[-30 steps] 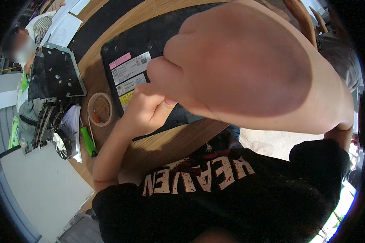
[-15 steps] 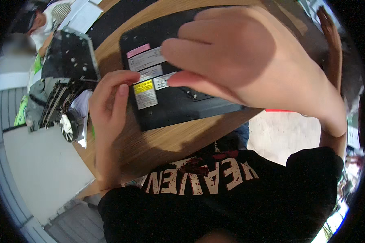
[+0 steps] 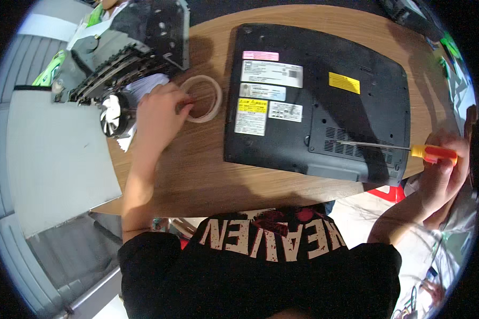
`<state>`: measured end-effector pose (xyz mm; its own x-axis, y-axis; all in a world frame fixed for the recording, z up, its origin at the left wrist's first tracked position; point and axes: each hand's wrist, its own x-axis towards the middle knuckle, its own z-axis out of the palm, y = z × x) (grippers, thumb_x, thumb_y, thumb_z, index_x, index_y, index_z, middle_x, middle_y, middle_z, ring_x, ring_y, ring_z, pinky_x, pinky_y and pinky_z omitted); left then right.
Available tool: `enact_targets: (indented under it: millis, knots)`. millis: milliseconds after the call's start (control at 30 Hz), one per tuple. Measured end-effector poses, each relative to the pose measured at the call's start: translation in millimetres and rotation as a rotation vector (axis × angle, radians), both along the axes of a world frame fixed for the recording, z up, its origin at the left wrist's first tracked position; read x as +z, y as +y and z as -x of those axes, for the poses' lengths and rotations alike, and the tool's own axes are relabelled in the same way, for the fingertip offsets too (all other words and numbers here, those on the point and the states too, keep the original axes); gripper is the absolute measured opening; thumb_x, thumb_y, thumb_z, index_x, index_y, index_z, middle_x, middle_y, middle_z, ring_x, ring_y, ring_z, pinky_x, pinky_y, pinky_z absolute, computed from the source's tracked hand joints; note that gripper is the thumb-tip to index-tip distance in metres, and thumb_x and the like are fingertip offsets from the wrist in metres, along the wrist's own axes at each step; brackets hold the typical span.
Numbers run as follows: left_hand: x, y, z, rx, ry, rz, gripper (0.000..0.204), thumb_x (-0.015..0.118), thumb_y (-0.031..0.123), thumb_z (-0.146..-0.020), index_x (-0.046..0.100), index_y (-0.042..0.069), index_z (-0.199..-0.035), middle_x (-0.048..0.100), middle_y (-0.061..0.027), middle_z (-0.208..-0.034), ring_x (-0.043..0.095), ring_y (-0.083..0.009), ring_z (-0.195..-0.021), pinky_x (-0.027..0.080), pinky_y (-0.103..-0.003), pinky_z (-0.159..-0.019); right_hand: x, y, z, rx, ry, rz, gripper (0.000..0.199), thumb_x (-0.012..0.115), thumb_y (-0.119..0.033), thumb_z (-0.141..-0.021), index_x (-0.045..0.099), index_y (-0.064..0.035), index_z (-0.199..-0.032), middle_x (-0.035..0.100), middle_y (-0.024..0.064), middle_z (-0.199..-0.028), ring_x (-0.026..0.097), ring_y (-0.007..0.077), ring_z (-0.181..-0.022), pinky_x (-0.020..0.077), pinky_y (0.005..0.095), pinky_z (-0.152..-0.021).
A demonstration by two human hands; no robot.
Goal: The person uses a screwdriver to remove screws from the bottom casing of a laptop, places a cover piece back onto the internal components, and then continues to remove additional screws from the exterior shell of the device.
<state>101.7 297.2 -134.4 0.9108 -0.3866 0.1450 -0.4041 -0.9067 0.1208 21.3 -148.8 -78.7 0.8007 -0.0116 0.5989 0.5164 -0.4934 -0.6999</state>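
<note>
A black laptop [image 3: 274, 151] lies underside up on the wooden table, with several labels and a vent grille showing. At its right edge my right hand [image 3: 443, 178] is closed around the red and yellow handle of a screwdriver [image 3: 434, 153]. The thin shaft stretches left across the vent; I cannot tell whether its tip touches the laptop. To the laptop's left, my left hand [image 3: 162, 114] is at the near-left rim of a pale ring [image 3: 216, 103], like a roll of tape. Its thumb and fingers are pinched together over the rim, and whatever they hold is too small to make out.
A dismantled dark device [image 3: 135, 53] stands at the back left, with a white-bladed fan [image 3: 112, 114] and white paper near it. A pale grey panel [image 3: 61, 159] lies at the left. Dark equipment [image 3: 410, 16] sits at the far right; something red [image 3: 389, 194] shows below the table edge.
My right hand has moved off the laptop to its right side, and the screwdriver now shows. My left hand has gone from the labels to the pale ring. The view has shifted.
</note>
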Motion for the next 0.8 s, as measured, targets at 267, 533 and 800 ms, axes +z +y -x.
enact_targets:
  millis: [267, 533, 800]
  knots:
    - [-5.9, -6.6, -11.1, 0.110, 0.147, -0.258, 0.010, 0.067, 0.013, -0.076, 0.065, 0.006, -0.083, 0.061, -0.0107, -0.089, 0.060, -0.0321, -0.086, 0.048, -0.042, -0.074, -21.7, -52.7, 40.5, -0.102, 0.034, -0.328, 0.050, 0.060, -0.045, -0.089, 0.049, 0.0017, -0.103, 0.050, 0.0092, -0.084, 0.046, 0.0125, -0.063, 0.0371, 0.0202, -0.050]
    - [23.5, -32.6, -3.7, 0.163, 0.289, 0.226, 0.006, 0.056, 0.002, -0.088, 0.058, -0.001, -0.093, 0.063, -0.0103, -0.088, 0.062, -0.0156, -0.078, 0.046, -0.028, -0.068, -53.8, -68.0, 85.4, -0.391, -0.032, -1.018, 0.045, 0.051, -0.043, -0.094, 0.048, -0.0026, -0.114, 0.055, 0.0113, -0.088, 0.052, 0.0121, -0.061, 0.0463, 0.0197, -0.055]
    - [18.6, -109.6, 13.2, -0.046, 0.594, 0.934, 0.005, 0.055, 0.002, -0.091, 0.058, -0.002, -0.091, 0.065, -0.0112, -0.086, 0.059, -0.0123, -0.076, 0.045, -0.023, -0.069, -92.9, -75.5, 97.6, -0.036, 0.077, -1.261, 0.047, 0.038, -0.052, -0.096, 0.046, -0.0081, -0.110, 0.055, 0.0134, -0.070, 0.042, 0.0145, -0.043, 0.0323, 0.0183, -0.034]
